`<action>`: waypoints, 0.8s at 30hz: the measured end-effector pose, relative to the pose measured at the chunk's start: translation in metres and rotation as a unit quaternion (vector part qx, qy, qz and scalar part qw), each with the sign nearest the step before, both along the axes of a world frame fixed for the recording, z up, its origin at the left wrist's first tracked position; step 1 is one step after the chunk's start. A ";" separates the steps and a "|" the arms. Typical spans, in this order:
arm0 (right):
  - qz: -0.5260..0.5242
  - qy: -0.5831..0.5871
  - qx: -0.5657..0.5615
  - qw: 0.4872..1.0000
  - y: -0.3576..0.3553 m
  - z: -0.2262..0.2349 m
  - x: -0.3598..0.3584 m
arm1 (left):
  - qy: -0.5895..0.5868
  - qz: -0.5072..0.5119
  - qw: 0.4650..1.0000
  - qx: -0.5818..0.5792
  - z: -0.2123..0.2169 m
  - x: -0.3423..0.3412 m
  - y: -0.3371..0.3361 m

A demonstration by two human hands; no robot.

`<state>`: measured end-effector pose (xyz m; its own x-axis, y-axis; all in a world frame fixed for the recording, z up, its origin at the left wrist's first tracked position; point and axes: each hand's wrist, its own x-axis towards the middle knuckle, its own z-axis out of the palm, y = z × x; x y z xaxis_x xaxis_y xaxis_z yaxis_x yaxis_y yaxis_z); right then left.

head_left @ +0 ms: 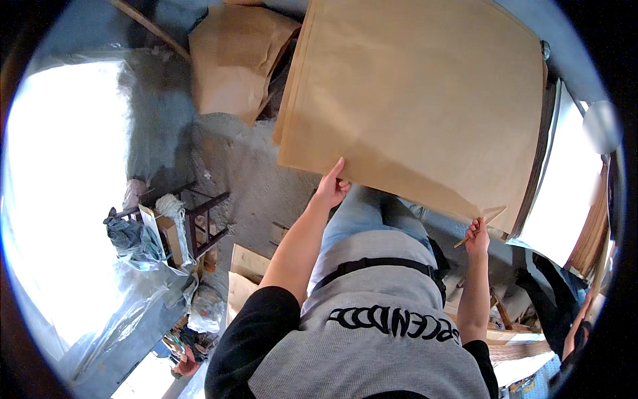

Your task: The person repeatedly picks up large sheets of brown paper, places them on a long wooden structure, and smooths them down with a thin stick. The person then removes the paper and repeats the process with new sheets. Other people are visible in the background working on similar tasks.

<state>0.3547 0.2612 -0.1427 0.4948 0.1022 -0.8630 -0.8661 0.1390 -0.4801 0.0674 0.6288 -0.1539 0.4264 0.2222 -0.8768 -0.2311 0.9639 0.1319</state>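
A large stack of brown paper sheets (pixel 419 100) lies in front of me, its near edge close to my waist. At the left part of that edge, my left hand (pixel 332 187) is closed, with the thumb on top of the paper and the other fingers curled at the edge. How many sheets it pinches I cannot tell. Near the right corner, my right hand (pixel 476 236) is closed around a thin wooden stick (pixel 494 215). The stick's far end lies over the paper, and its near end pokes out past my fingers.
Another brown paper piece (pixel 232 60) hangs beyond the stack at the far left. A dark wooden stool (pixel 207 216) with cloths and plastic stands left. White sheets (pixel 565 173) lie right of the stack. Another person's dark-clothed legs (pixel 548 292) show at lower right.
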 end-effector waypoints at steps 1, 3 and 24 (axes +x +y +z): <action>0.005 0.001 -0.006 1.000 0.000 -0.001 0.000 | 0.001 -0.010 1.000 0.000 0.001 -0.001 0.003; 0.001 0.000 -0.019 1.000 0.001 0.001 0.000 | 0.001 -0.035 0.999 0.001 0.003 0.001 0.009; 0.026 -0.060 -0.128 0.990 0.001 -0.022 -0.040 | 0.164 -0.178 0.967 0.083 -0.003 -0.006 0.029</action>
